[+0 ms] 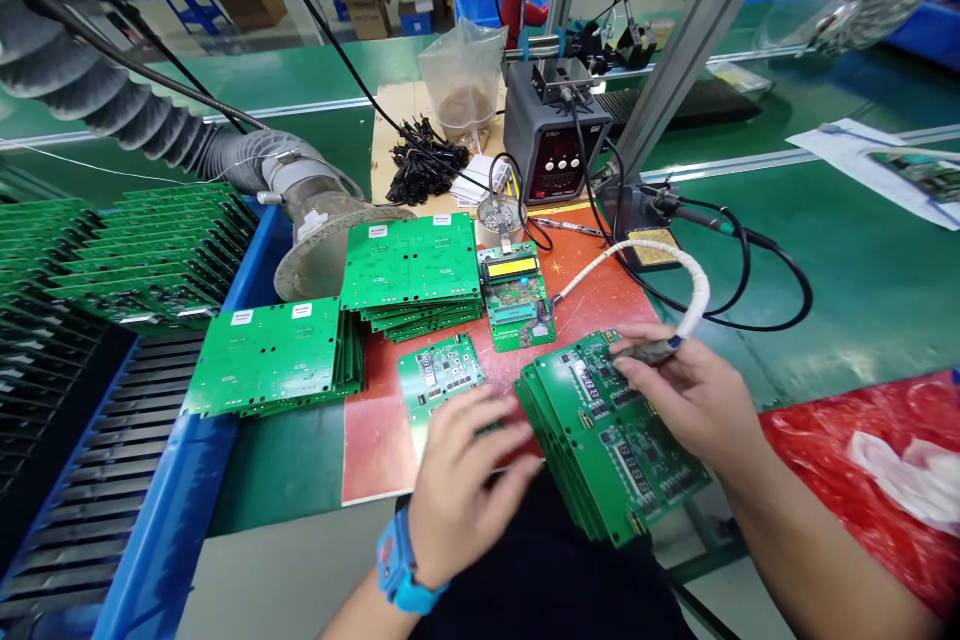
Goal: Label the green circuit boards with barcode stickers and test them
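Note:
My right hand [686, 400] holds a dark probe [649, 351] with a white wrapped cable, its tip at the upper part of the top board on a stack of green circuit boards [600, 450]. The cable leads to a small tester board [517, 295] with a yellow display. With fingers spread and slightly blurred, my left hand [472, 480] hovers left of that stack, holding nothing. Just beyond its fingers a single green board [441, 372] lies on the red mat [375, 460], partly hidden by the hand.
Two board stacks [411, 265] [270, 355] stand left of the tester. A blue rack [172, 510] of boards fills the left side, beside a fume duct [311, 200]. Behind are a soldering station [555, 140] and black cables [424, 160]. Red plastic [825, 450] lies at right.

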`<action>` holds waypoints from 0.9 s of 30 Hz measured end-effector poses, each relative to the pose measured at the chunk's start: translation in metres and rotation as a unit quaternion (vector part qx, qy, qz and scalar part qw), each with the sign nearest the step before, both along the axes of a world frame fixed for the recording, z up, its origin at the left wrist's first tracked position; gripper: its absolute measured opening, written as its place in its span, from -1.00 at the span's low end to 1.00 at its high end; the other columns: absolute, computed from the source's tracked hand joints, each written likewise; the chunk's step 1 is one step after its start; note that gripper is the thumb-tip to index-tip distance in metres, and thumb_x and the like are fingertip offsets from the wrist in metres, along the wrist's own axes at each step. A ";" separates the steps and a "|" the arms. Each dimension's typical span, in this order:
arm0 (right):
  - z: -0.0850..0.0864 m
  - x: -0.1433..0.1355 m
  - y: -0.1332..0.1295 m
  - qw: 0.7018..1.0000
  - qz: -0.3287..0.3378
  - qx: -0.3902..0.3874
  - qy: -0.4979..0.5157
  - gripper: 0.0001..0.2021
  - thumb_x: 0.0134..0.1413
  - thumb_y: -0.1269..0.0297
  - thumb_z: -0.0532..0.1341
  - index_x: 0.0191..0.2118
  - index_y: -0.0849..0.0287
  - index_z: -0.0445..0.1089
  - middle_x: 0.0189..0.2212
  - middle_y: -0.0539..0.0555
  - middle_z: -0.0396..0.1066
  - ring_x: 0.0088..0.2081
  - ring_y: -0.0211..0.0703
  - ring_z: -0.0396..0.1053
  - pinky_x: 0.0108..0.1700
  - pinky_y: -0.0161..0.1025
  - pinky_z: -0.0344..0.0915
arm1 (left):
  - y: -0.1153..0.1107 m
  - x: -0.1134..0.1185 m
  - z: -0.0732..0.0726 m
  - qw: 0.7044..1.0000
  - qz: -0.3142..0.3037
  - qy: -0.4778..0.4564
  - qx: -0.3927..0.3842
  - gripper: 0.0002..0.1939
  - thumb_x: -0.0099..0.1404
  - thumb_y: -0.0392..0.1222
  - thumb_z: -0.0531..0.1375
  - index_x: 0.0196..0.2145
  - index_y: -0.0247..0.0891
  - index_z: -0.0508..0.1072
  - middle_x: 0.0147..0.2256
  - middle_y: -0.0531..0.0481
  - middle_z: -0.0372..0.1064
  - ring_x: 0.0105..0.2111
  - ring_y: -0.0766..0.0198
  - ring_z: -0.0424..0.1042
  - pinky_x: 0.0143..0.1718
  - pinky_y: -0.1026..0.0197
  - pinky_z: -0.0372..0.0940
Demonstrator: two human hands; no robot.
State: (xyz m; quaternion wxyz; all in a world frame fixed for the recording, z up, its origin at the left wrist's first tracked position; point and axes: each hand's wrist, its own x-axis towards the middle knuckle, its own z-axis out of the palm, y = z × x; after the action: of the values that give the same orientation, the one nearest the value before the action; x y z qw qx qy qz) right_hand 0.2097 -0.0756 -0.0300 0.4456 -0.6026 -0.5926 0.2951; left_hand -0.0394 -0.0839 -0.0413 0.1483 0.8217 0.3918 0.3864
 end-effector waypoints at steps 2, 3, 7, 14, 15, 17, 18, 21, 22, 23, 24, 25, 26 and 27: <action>-0.001 0.000 0.000 1.000 0.000 0.000 -0.001 -0.74 0.09 0.29 0.24 -0.07 0.05 0.37 -0.27 0.02 0.47 -0.28 -0.21 0.45 -0.16 -0.25 0.41 | -0.005 0.015 0.009 0.994 -0.105 -0.015 0.017 -0.82 0.23 -0.10 0.22 -0.21 -0.18 0.46 -0.17 -0.07 0.47 0.03 0.09 0.33 0.01 0.03 0.27; -0.001 0.001 0.000 1.000 0.001 0.000 -0.001 -0.74 0.09 0.29 0.24 -0.06 0.05 0.36 -0.27 0.02 0.47 -0.28 -0.21 0.45 -0.16 -0.25 0.41 | -0.006 0.022 0.011 0.990 -0.141 -0.018 0.023 -0.80 0.22 -0.05 0.22 -0.23 -0.17 0.47 -0.18 -0.05 0.49 0.04 0.10 0.33 0.03 0.05 0.26; -0.003 0.002 -0.001 1.000 0.004 0.002 -0.006 -0.73 0.09 0.28 0.24 -0.05 0.03 0.35 -0.26 0.02 0.47 -0.28 -0.21 0.46 -0.20 -0.26 0.40 | -0.010 0.041 0.013 0.981 -0.191 -0.006 0.009 -0.80 0.23 -0.03 0.22 -0.24 -0.16 0.48 -0.18 0.01 0.50 0.03 0.18 0.36 0.11 0.08 0.19; -0.005 0.004 -0.001 1.000 0.000 0.007 -0.028 -0.73 0.09 0.27 0.24 -0.05 0.01 0.35 -0.24 0.02 0.48 -0.25 -0.19 0.46 -0.16 -0.22 0.39 | -0.010 0.046 0.009 0.985 -0.171 -0.011 0.006 -0.76 0.26 -0.08 0.17 -0.15 -0.21 0.44 -0.15 -0.07 0.49 -0.04 0.22 0.41 0.07 0.08 0.25; -0.005 0.004 -0.001 1.000 0.001 0.007 -0.028 -0.73 0.09 0.27 0.24 -0.05 0.01 0.35 -0.25 0.01 0.48 -0.25 -0.19 0.46 -0.16 -0.22 0.39 | -0.009 0.046 0.008 0.985 -0.172 -0.009 0.013 -0.73 0.26 -0.09 0.17 -0.12 -0.24 0.42 -0.13 -0.09 0.48 -0.02 0.22 0.40 0.07 0.10 0.25; -0.005 0.004 -0.002 1.000 0.004 0.008 -0.025 -0.73 0.09 0.28 0.24 -0.05 0.01 0.35 -0.24 0.01 0.48 -0.25 -0.19 0.46 -0.16 -0.23 0.39 | -0.006 0.046 0.005 0.985 -0.172 0.007 0.023 -0.66 0.26 -0.08 0.18 -0.05 -0.29 0.39 -0.08 -0.14 0.45 0.05 0.18 0.35 0.09 0.09 0.23; -0.005 0.004 -0.002 1.000 0.005 0.009 -0.024 -0.73 0.09 0.28 0.24 -0.05 0.01 0.35 -0.24 0.01 0.48 -0.25 -0.19 0.46 -0.16 -0.23 0.39 | -0.005 0.045 0.003 0.985 -0.169 0.021 0.026 -0.61 0.26 -0.04 0.18 -0.03 -0.30 0.37 -0.04 -0.17 0.43 0.09 0.14 0.31 0.12 0.03 0.21; -0.004 0.004 -0.002 1.000 0.005 0.013 -0.025 -0.73 0.09 0.29 0.24 -0.05 0.00 0.35 -0.21 0.01 0.47 -0.24 -0.20 0.46 -0.13 -0.23 0.38 | -0.001 0.045 0.000 0.985 -0.161 0.064 0.024 -0.43 0.22 0.17 0.14 0.02 -0.30 0.32 0.03 -0.24 0.36 0.17 0.01 0.20 0.19 -0.21 0.03; -0.004 0.004 -0.002 1.000 0.005 0.013 -0.028 -0.73 0.09 0.29 0.24 -0.06 0.01 0.35 -0.21 0.01 0.47 -0.24 -0.19 0.46 -0.12 -0.22 0.38 | 0.000 0.045 0.000 0.984 -0.160 0.074 0.020 -0.37 0.19 0.25 0.12 0.03 -0.30 0.31 0.04 -0.25 0.36 0.17 -0.02 0.20 0.20 -0.25 -0.02; -0.003 0.004 -0.002 0.999 0.003 0.013 -0.030 -0.73 0.09 0.29 0.24 -0.06 0.01 0.35 -0.20 0.01 0.47 -0.23 -0.18 0.46 -0.13 -0.22 0.39 | 0.001 0.045 0.000 0.983 -0.162 0.079 0.018 -0.31 0.16 0.31 0.10 0.04 -0.30 0.31 0.04 -0.25 0.35 0.16 -0.02 0.20 0.20 -0.26 -0.04; -0.003 0.004 -0.002 0.999 0.002 0.013 -0.033 -0.74 0.09 0.28 0.24 -0.06 0.01 0.36 -0.20 0.02 0.47 -0.23 -0.18 0.46 -0.13 -0.21 0.39 | 0.001 0.045 0.000 0.983 -0.163 0.080 0.017 -0.27 0.13 0.35 0.09 0.03 -0.29 0.31 0.04 -0.25 0.36 0.15 -0.02 0.22 0.21 -0.24 -0.05; -0.003 0.004 -0.003 0.999 0.002 0.013 -0.037 -0.74 0.09 0.28 0.23 -0.06 0.02 0.36 -0.20 0.02 0.47 -0.24 -0.17 0.46 -0.13 -0.21 0.39 | 0.002 0.045 0.002 0.984 -0.162 0.078 0.017 -0.24 0.09 0.39 0.09 0.02 -0.28 0.32 0.03 -0.25 0.36 0.14 -0.01 0.24 0.21 -0.23 -0.04; -0.003 0.004 -0.003 0.999 0.002 0.013 -0.041 -0.74 0.09 0.28 0.23 -0.06 0.02 0.36 -0.20 0.02 0.47 -0.24 -0.17 0.46 -0.12 -0.20 0.39 | 0.002 0.046 0.003 0.984 -0.160 0.073 0.019 -0.21 0.06 0.41 0.10 0.02 -0.28 0.33 0.02 -0.25 0.37 0.12 -0.01 0.26 0.21 -0.21 -0.04; -0.003 0.004 -0.003 0.999 0.002 0.014 -0.045 -0.74 0.09 0.28 0.23 -0.06 0.02 0.36 -0.20 0.03 0.47 -0.24 -0.17 0.46 -0.12 -0.19 0.39 | 0.002 0.046 0.005 0.985 -0.157 0.066 0.021 -0.19 0.03 0.43 0.11 0.01 -0.29 0.34 0.00 -0.25 0.38 0.11 -0.01 0.29 0.22 -0.20 -0.03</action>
State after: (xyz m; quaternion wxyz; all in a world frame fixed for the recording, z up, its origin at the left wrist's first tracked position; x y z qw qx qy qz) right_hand 0.2136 -0.0783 -0.0332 0.4263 -0.6078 -0.6171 0.2608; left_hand 0.0067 -0.0816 -0.0367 0.1635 0.8999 0.2582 0.3110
